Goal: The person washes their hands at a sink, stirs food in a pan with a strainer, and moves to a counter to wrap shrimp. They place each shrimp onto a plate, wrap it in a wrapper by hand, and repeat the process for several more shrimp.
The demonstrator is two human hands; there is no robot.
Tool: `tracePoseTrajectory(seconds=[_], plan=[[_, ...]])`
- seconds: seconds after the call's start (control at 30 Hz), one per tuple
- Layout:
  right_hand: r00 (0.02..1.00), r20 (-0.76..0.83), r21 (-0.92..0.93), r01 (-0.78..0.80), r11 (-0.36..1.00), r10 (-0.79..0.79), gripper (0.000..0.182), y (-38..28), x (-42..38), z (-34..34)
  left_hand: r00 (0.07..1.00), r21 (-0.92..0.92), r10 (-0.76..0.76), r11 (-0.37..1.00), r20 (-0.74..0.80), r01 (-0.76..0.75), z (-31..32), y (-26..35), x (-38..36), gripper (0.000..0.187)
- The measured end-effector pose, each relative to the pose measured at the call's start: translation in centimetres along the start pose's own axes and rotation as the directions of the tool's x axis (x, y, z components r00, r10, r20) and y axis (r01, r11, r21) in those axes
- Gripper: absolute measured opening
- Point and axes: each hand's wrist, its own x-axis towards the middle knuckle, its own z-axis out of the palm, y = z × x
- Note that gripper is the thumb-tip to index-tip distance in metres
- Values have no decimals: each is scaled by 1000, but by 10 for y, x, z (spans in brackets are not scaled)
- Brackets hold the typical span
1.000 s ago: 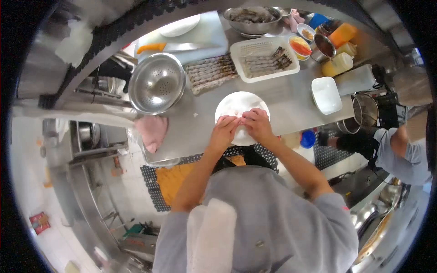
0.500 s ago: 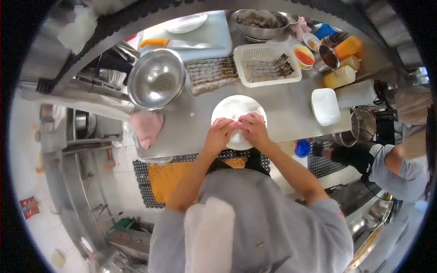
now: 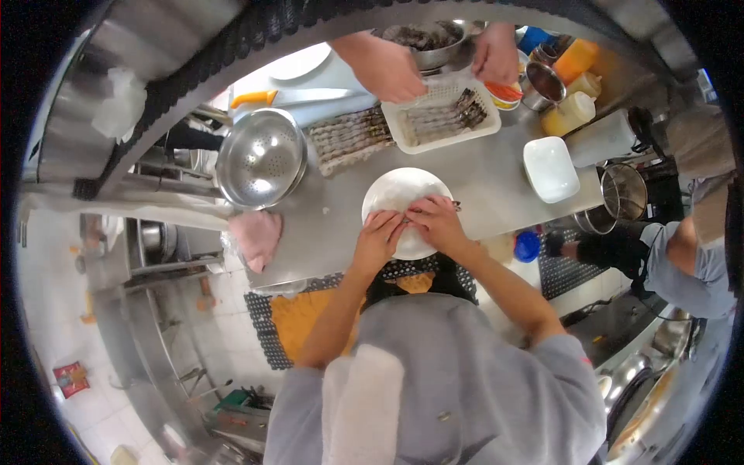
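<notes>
Over the white plate, near the counter's front edge, my left hand and my right hand meet fingertip to fingertip. Both are closed in a pinch on something small, mostly hidden by the fingers; a dark tip pokes out past my right hand. Beyond the plate lie rows of shrimp on the counter and a white basket with more shrimp in it.
A co-worker's two hands reach over the basket. Around are a steel colander, a pink cloth, an orange-handled knife, a white square bowl and squeeze bottles. Another person stands at the right.
The co-worker's hands have come in at the top, over the basket. A dark tip now shows beside my right hand. The view has shifted slightly; my hands stay together over the plate.
</notes>
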Motion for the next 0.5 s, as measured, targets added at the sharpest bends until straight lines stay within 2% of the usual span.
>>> tracePoseTrajectory(seconds=[0.33,0.4,0.5], plan=[[998,-39,-75,43,996,-46,23,1,-2,9,998,41,67,997,-23,-66,-3,0,1,20],[1000,0,-58,-20,998,20,22,-2,1,6,1000,0,16,1000,4,-16,-10,7,3,21],[998,-27,-66,61,996,-63,20,-1,0,7,998,-41,38,999,41,-36,-6,-6,-3,23]])
